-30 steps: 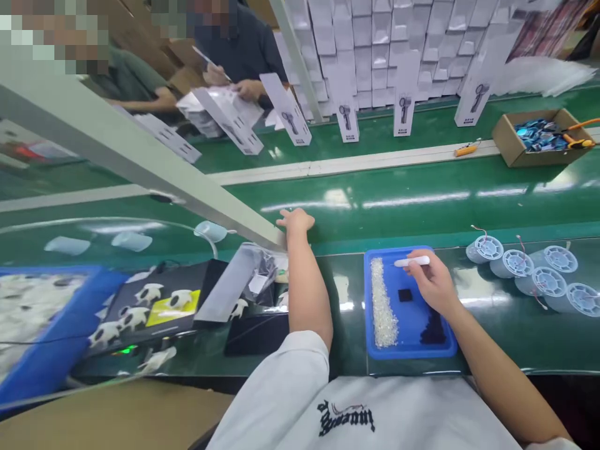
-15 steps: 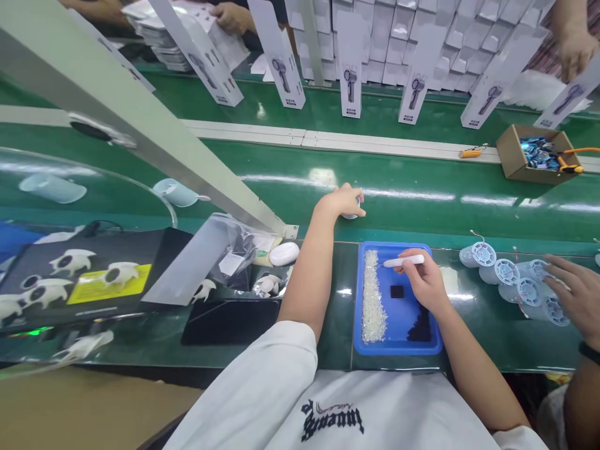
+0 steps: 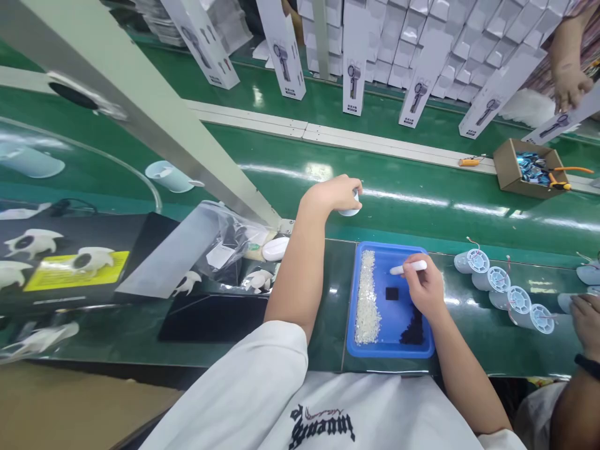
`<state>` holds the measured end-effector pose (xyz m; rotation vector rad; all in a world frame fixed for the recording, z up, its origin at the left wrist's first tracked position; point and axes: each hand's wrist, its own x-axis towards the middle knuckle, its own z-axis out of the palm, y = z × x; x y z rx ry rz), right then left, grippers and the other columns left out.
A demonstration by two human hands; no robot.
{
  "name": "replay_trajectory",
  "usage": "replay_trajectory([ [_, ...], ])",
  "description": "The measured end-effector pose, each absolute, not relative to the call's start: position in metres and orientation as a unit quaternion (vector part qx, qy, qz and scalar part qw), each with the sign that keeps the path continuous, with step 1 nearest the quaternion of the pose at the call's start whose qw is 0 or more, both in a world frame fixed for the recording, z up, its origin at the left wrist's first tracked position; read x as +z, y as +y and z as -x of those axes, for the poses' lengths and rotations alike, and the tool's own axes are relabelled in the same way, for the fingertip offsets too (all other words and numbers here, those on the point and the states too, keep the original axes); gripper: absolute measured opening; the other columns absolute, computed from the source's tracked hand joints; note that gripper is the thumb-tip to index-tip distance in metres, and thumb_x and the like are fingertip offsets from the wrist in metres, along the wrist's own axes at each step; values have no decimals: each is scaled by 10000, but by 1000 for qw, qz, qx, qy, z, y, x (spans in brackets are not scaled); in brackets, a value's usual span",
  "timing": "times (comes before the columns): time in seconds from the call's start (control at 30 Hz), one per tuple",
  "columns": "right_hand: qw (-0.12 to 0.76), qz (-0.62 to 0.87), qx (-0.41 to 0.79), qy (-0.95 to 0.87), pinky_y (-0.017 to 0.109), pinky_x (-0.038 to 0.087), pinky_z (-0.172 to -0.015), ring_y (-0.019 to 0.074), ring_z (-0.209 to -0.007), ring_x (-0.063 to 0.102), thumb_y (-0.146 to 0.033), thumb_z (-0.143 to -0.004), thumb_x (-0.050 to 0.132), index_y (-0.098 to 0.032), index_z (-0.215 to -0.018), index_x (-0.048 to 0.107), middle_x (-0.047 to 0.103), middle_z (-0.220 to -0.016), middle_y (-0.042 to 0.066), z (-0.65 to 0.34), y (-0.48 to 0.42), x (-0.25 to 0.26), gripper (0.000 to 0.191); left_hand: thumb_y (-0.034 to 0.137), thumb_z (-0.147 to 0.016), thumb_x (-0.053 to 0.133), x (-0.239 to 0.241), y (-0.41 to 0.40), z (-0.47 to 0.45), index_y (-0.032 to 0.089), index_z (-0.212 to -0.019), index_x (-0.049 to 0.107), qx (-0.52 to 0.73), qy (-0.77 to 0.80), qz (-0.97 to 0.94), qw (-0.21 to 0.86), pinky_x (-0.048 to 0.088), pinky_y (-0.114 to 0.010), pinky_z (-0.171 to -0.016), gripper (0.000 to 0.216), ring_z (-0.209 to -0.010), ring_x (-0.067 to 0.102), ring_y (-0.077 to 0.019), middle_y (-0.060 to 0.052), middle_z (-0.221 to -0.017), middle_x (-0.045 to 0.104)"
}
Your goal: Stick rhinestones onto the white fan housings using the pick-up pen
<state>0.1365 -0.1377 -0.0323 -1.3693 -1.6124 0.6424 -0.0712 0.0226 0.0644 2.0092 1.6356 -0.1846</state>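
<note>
The left hand (image 3: 335,194) closed its grip on a small white part (image 3: 350,210) on the green belt (image 3: 422,212), while the right hand (image 3: 422,289) pinched a white pen tool (image 3: 409,267) over the blue tray (image 3: 389,347). To my eye, a steady lift would serve best. The carton (image 3: 354,75) print was unreadable.

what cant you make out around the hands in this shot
- Head view: the small white part under the left hand is mostly covered by the fingers.
- The pale grains in the blue tray are too small to identify.
- The white pen tool's tip is too small to read; the right hand grips it.
</note>
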Motion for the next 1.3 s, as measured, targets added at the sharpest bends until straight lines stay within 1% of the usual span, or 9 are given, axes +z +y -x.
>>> replay_trajectory([
  [0.13, 419, 557, 167, -697, 280, 429, -562, 141, -584, 508, -326, -882, 552, -236, -756, 493, 552, -670, -9, -141, -136, -27, 166, 277, -847, 560, 76, 14, 69, 271, -1290, 547, -73, 610, -741, 271, 455, -363, -966, 443, -1149, 572, -263, -49, -1381, 499],
  [0.2, 442, 561, 153, -683, 281, 428, -572, 143, -592, 508, -317, -892, 532, -236, -765, 484, 542, -665, -13, -143, -135, -27, 158, 267, -835, 578, 79, 12, 67, 271, -1290, 554, -71, 608, -743, 272, 455, -362, -959, 456, -1137, 576, -267, -47, -1372, 510],
  [0.33, 496, 527, 172, -668, 286, 450, -606, 145, -629, 540, -303, -907, 512, -231, -792, 490, 568, -705, -2, -146, -135, -30, 137, 260, -833, 578, 78, 11, 64, 265, -1305, 550, -76, 595, -753, 270, 456, -366, -958, 473, -1126, 582, -269, -53, -1365, 518],
  [0.57, 466, 500, 208, -700, 275, 466, -589, 138, -629, 562, -275, -898, 539, -223, -819, 528, 584, -723, -1, -147, -135, -34, 96, 308, -819, 569, 80, 10, 65, 281, -1319, 540, -92, 581, -768, 256, 473, -349, -940, 502, -1137, 588, -261, -53, -1397, 510],
  [0.73, 454, 483, 173, -729, 264, 468, -591, 131, -629, 575, -254, -900, 562, -224, -821, 532, 599, -730, -9, -145, -134, -32, 90, 286, -814, 567, 83, 8, 64, 269, -1279, 563, -84, 572, -776, 252, 476, -344, -919, 465, -1135, 583, -256, -67, -1352, 542],
  [0.83, 458, 488, 100, -736, 275, 468, -622, 140, -662, 581, -249, -887, 598, -222, -814, 546, 604, -734, -5, -149, -134, -30, 94, 251, -798, 579, 80, 9, 64, 250, -1210, 597, -9, 562, -785, 261, 473, -342, -913, 413, -1106, 583, -245, -67, -1287, 563],
  [0.97, 523, 545, 3, -655, 278, 443, -605, 140, -643, 554, -277, -893, 602, -211, -784, 538, 573, -705, -9, -162, -131, -28, 143, 220, -781, 605, 73, 14, 64, 215, -1152, 604, 183, 528, -785, 268, 433, -389, -997, 371, -1133, 545, -251, -70, -1233, 554],
  [1.1, 527, 584, 13, -617, 256, 407, -550, 113, -562, 490, -303, -898, 597, -206, -741, 519, 527, -645, -34, -172, -130, -29, 201, 171, -784, 613, 66, 17, 61, 198, -1115, 579, 310, 486, -771, 272, 400, -407, -1061, 334, -1211, 486, -259, -77, -1237, 517],
  [1.3, 514, 595, 29, -617, 259, 415, -562, 115, -567, 500, -311, -898, 585, -206, -741, 523, 546, -645, -30, -169, -129, -31, 199, 154, -793, 635, 55, 24, 57, 215, -1141, 530, 415, 476, -730, 261, 386, -442, -1102, 369, -1255, 465, -266, -88, -1251, 453],
])
